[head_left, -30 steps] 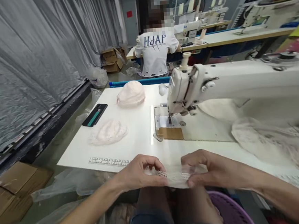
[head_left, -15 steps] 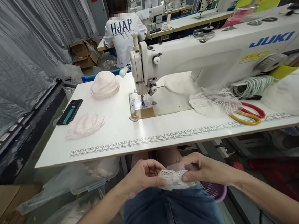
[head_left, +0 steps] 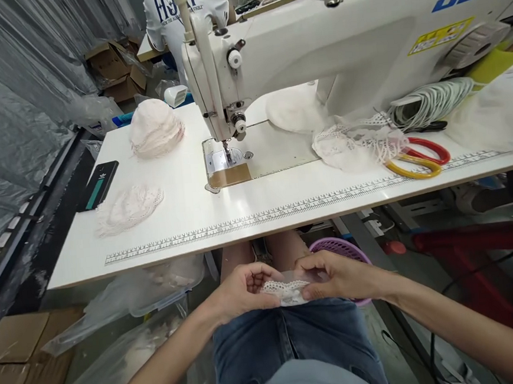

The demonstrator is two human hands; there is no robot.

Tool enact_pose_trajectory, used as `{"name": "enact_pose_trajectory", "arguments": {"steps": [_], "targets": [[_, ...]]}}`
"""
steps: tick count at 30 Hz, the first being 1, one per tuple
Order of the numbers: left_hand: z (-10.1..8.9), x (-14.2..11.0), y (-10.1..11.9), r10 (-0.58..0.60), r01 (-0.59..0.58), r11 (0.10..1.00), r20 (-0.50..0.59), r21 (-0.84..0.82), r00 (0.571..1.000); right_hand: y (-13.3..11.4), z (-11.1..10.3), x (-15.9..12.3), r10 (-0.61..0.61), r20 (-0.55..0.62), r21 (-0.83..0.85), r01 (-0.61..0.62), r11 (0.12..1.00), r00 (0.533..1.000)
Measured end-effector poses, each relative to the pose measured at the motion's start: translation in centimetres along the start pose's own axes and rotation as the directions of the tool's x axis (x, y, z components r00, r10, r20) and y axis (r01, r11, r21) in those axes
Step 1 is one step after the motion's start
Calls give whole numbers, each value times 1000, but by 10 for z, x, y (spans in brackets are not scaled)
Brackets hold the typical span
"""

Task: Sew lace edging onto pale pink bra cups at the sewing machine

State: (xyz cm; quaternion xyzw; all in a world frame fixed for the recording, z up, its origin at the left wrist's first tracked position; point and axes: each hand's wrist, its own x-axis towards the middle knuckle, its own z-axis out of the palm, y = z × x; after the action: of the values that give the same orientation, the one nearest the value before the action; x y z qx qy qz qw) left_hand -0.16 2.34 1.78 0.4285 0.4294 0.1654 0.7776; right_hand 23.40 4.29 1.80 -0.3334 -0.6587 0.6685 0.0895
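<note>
Over my lap, below the table's front edge, a small piece of white lace fabric [head_left: 287, 291] with a scalloped, holed border is stretched between both hands. My left hand [head_left: 249, 290] pinches its left end, thumb in front and fingers curled behind. At the right end, my right hand [head_left: 328, 278] grips the lace between thumb and fingers. A sheer layer shows behind the border. Past the table edge stands a white sewing machine [head_left: 221, 88], its needle area [head_left: 227, 154] apart from the lace.
On the white table [head_left: 188, 221] lie pale pink cups [head_left: 156, 129], a lace pile [head_left: 131, 209], a phone-like dark case [head_left: 100, 185], lace pieces [head_left: 359, 142], red-and-yellow scissors [head_left: 418, 158] and a printed ruler [head_left: 258, 218]. A purple basket [head_left: 341, 247] stands below. A person [head_left: 181, 20] sits ahead.
My view has shifted closer and downward, so the machine looks larger and more of the purple basket shows. Both hands keep hold of the lace, drawn slightly up and left in view.
</note>
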Motion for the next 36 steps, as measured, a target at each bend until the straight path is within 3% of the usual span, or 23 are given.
{"name": "enact_pose_trajectory", "arguments": {"steps": [3,5,8,10,13,16,21,26,30,36], "targets": [[-1,2,1,-46,41,997,71,65,996,1,0,2,-12,29,41,10,999,1000],[0,4,3,-6,-2,995,72,97,997,3,0,3,-18,51,74,14,997,999],[0,7,7,42,-48,998,107,48,993,7,-1,5,-23,65,122,15,992,998],[0,9,6,-1,4,1000,130,-23,992,10,-2,5,-27,65,159,16,987,998],[0,12,2,-95,101,989,61,-105,994,15,-5,6,-31,72,199,16,980,997],[-2,14,-1,-129,126,981,-14,-148,991,18,-8,6,-32,80,221,14,975,996],[-3,16,-2,-165,164,969,9,-185,986,19,-8,12,12,103,322,-45,946,995],[-7,15,-2,-174,169,978,-36,-124,984,20,-3,14,57,47,355,-70,932,997],[-6,17,-1,-167,164,984,-42,-73,985,21,-1,15,61,66,325,-79,942,996],[-1,19,7,-73,74,995,-33,60,997,20,1,19,102,42,340,-110,934,994]]}}
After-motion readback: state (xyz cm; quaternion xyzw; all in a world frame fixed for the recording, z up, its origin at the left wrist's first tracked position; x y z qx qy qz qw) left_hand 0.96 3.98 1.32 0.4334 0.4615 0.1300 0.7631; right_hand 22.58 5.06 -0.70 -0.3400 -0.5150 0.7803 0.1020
